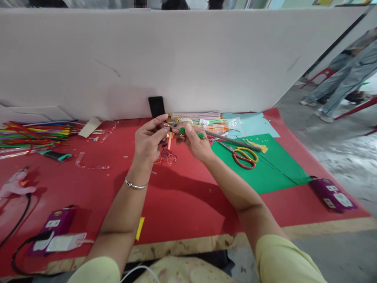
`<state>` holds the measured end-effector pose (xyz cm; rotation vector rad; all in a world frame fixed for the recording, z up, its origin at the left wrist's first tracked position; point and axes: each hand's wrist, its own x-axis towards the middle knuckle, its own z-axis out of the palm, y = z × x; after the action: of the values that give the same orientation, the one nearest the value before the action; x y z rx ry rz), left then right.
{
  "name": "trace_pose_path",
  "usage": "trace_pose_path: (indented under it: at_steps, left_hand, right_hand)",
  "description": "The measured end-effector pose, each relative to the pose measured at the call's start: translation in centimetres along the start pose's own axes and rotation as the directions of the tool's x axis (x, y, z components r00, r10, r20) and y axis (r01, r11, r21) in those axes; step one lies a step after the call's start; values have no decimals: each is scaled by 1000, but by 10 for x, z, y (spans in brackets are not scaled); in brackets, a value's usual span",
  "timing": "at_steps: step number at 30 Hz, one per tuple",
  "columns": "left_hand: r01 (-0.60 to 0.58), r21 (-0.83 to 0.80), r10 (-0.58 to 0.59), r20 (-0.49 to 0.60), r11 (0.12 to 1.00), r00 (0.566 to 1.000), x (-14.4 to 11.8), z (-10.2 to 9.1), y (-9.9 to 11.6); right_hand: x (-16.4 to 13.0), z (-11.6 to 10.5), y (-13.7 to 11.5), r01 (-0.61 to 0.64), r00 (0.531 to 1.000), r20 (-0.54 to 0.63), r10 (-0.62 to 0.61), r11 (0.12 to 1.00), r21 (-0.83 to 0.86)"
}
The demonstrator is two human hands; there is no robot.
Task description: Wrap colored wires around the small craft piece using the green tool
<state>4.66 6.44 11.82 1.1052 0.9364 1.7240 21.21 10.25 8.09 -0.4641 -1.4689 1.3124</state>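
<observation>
Left hand [150, 139]: you are pinching the thin wire end [168, 126].
Right hand [193, 141]: you are gripping the small green fuzzy piece [183, 130].
Progress: you are only joining them; the yellow-and-red-handled scissors [244, 156] are lying unused to the right.

Before you: a low work table [182, 204], covered in red sheeting, bare wooden edge showing along your near side. Behind it: a tall white partition board [188, 59], plain, faint scuffs, spanning nearly your whole view and angling away at the right. To your right: a grey concrete floor [338, 157], worn and patchy. On that floor, farther off: red chair frames [321, 74], and a person's legs in pale trousers [341, 82]. Light: even, diffuse, with soft shadows on the red cover.
</observation>
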Motion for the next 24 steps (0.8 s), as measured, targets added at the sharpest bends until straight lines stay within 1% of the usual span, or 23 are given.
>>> trace_pose_path:
  at_steps: [3,5,7,9,10,11,13,15,17,21,24]
  left_hand:
    - [-77,117,78,-3,990,997,2,-6,0]
    - [-148,228,152,-1,962,988,2,-7,1]
    - [-193,302,206,-9,933,979,1,-4,0]
    - [-200,300,221,-39,933,974,0,0,-4]
    - [-197,272,221,-61,942,973,0,2,-7]
    - [-185,231,208,-82,955,975,0,4,-10]
    - [-129,134,142,-100,983,985,1,6,-15]
    - [-55,48,60,-100,997,993,2,6,-17]
    - [1,-8,-2,-99,1000,995,3,4,-17]
    - [40,-26,-41,-79,999,996,5,1,-15]
    - [41,3,-41,-28,999,999,6,-2,-13]
  right_hand:
    - [-1,-1,-4,17,1000,-6,-17,998,-67]
    - [-3,0,-5,71,996,-46,-76,991,-117]
    - [-5,2,-4,136,983,-102,-154,978,-161]
    - [-7,6,0,173,964,-167,-206,966,-191]
    - [-7,8,2,171,958,-195,-209,966,-194]
    - [-7,10,4,155,956,-220,-195,971,-184]
    - [-8,13,7,109,958,-249,-139,985,-131]
    - [-8,16,8,82,963,-250,-96,995,-65]
    - [-9,18,8,83,966,-244,-86,996,-23]
    - [-12,21,8,65,962,-267,-59,998,11]
    - [-10,21,11,15,961,-278,9,996,84]
